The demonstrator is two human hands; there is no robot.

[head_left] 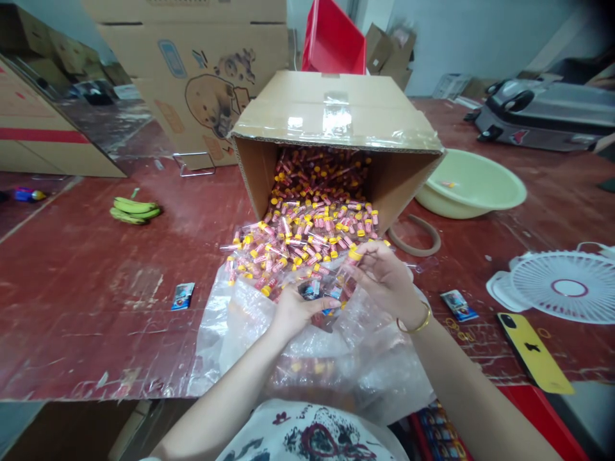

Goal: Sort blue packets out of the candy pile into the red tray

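My left hand (300, 312) is closed around clear plastic pieces with blue-and-white printed packets (331, 291) showing in them; whether these are tubes or a bag I cannot make out. Between its thumb and fingers, my right hand (387, 278) grips a clear tube with a yellow cap (355, 255), just above the left hand. Behind both hands, a heap of small yellow-capped tubes with pink contents (317, 224) spills from a cardboard box (288, 105) lying on its side. Under my wrists lies a crumpled clear plastic sheet (250, 339).
Left on the red table (96, 269) are bananas (134, 210) and a blue sachet (183, 296). At right are a pale green basin (480, 192), a tape roll (435, 240), another sachet (459, 305), a white fan (569, 288) and a yellow phone (535, 352).
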